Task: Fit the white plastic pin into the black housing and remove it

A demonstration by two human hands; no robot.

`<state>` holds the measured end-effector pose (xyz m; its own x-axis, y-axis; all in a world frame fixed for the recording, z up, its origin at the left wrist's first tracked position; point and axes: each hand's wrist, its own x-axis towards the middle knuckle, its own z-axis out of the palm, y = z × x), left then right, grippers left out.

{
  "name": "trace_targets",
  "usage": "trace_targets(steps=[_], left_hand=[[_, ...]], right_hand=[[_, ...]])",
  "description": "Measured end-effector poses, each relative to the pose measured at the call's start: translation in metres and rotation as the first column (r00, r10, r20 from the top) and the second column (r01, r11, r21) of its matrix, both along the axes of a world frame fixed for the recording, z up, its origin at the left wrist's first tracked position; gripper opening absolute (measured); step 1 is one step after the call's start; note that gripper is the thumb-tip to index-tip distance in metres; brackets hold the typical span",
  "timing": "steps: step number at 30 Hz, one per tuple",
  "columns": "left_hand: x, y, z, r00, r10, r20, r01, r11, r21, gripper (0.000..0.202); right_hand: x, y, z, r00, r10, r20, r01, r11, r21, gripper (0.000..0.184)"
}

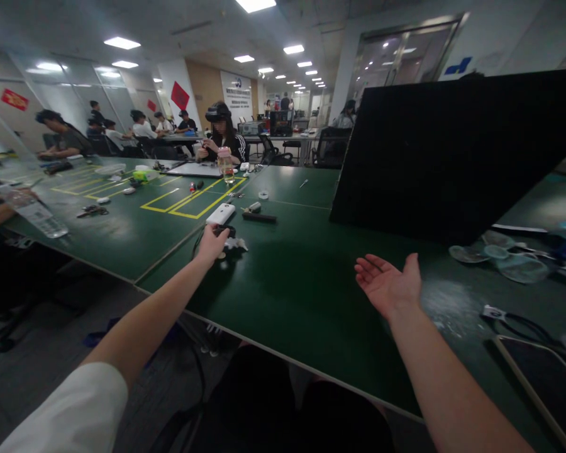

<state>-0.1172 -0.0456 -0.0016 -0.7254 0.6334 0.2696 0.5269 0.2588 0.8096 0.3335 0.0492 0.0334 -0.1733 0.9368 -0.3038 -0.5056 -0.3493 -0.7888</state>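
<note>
Well, closest to us, the right hand [387, 283] hangs just over the green table [311, 296]. It is wide open, palm up, and it holds nothing. To its right, a dark flat screen [542, 377] lies at the table's edge, and a thin black cable [523, 326] curls just past it.

A bit farther off, the left hand [212, 242] is stretched out long. Its fingers sit on a small black and white gadget [232, 244] with a dark cord looping from it. The gadget is down on the table, near the seam where two table tops meet. It is not lifted. I cannot tell if the fingers have closed round it or only touch it. So I think the reach is made, but no lifting is done, as far as one can see.

Just behind the gadget lies a white box [221, 214] with round corners, and near that a short black bar [259, 217]. Neither is touched. On the next table top, yellow tape lines [188, 201] mark boxes.

To the right, a big black board [453, 151] leans up, and some clear plastic bits [500, 258] lie by its foot.

Far back, a bottle with a pink lid [225, 165] stands in front of a person [222, 139] sitting across the table. More people sit at tables beyond.
</note>
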Motion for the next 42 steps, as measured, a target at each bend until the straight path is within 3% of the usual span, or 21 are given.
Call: trace_targets(steps=[4, 9, 13, 16, 20, 24, 28, 30, 32, 34, 36, 38, 39, 40, 42], left_hand=[[0.022, 0.029, -0.009, 0.998, -0.066, 0.017, 0.066, 0.998, -0.015, 0.051], [0.061, 0.058, -0.005, 0.982, -0.185, -0.03, 0.182, 0.981, -0.068, 0.053], [0.104, 0.077, -0.001, 0.931, -0.347, -0.112, 0.323, 0.927, -0.189, 0.054], [0.145, 0.08, 0.001, 0.846, -0.498, -0.19, 0.445, 0.856, -0.263, 0.055], [0.206, 0.069, 0.003, 0.658, -0.715, -0.236, 0.642, 0.697, -0.32, 0.056], [0.263, 0.052, 0.003, 0.521, -0.825, -0.219, 0.755, 0.566, -0.332, 0.056], [0.289, 0.045, 0.008, 0.491, -0.853, -0.175, 0.808, 0.521, -0.275, 0.054], [0.283, 0.046, 0.013, 0.524, -0.838, -0.152, 0.827, 0.543, -0.147, 0.052], [0.266, 0.046, 0.019, 0.608, -0.785, -0.117, 0.793, 0.608, 0.044, 0.049], [0.241, 0.045, 0.022, 0.728, -0.68, -0.082, 0.68, 0.703, 0.21, 0.045], [0.212, 0.04, 0.02, 0.82, -0.569, -0.06, 0.56, 0.776, 0.289, 0.045], [0.188, 0.033, 0.014, 0.849, -0.528, -0.021, 0.514, 0.816, 0.264, 0.047], [0.179, 0.03, 0.011, 0.847, -0.532, 0.007, 0.517, 0.826, 0.224, 0.048], [0.172, 0.026, 0.008, 0.839, -0.543, 0.034, 0.53, 0.829, 0.177, 0.049], [0.166, 0.021, 0.004, 0.821, -0.568, 0.052, 0.562, 0.822, 0.093, 0.051]], right_hand=[[0.0, -0.001, 0.002, 1.0, 0.009, -0.001, -0.009, 1.0, 0.004, 0.077], [0.003, 0.0, 0.002, 1.0, 0.015, 0.003, -0.015, 1.0, 0.005, 0.078], [0.005, 0.002, 0.0, 1.0, -0.017, 0.008, 0.017, 1.0, 0.022, 0.078], [0.007, 0.004, -0.001, 0.997, -0.075, 0.016, 0.074, 0.996, 0.049, 0.077], [0.011, 0.006, -0.001, 0.989, -0.15, -0.005, 0.15, 0.987, 0.063, 0.074], [0.015, 0.008, 0.001, 0.97, -0.238, -0.043, 0.24, 0.968, 0.077, 0.072], [0.018, 0.01, 0.003, 0.966, -0.257, 0.007, 0.256, 0.963, 0.088, 0.074], [0.017, 0.008, 0.003, 0.961, -0.25, 0.123, 0.235, 0.964, 0.125, 0.074], [0.013, 0.004, 0.002, 0.899, -0.248, 0.359, 0.16, 0.953, 0.259, 0.07], [0.005, -0.006, 0.001, 0.719, -0.268, 0.641, -0.083, 0.883, 0.462, 0.059], [-0.007, -0.018, -0.002, 0.487, -0.325, 0.811, -0.441, 0.71, 0.549, 0.048], [-0.019, -0.028, -0.005, 0.332, -0.365, 0.87, -0.697, 0.526, 0.487, 0.046], [-0.025, -0.032, -0.007, 0.279, -0.368, 0.887, -0.773, 0.462, 0.435, 0.046], [-0.031, -0.035, -0.009, 0.234, -0.362, 0.902, -0.821, 0.424, 0.383, 0.044], [-0.039, -0.037, -0.012, 0.164, -0.338, 0.927, -0.867, 0.399, 0.299, 0.035]])
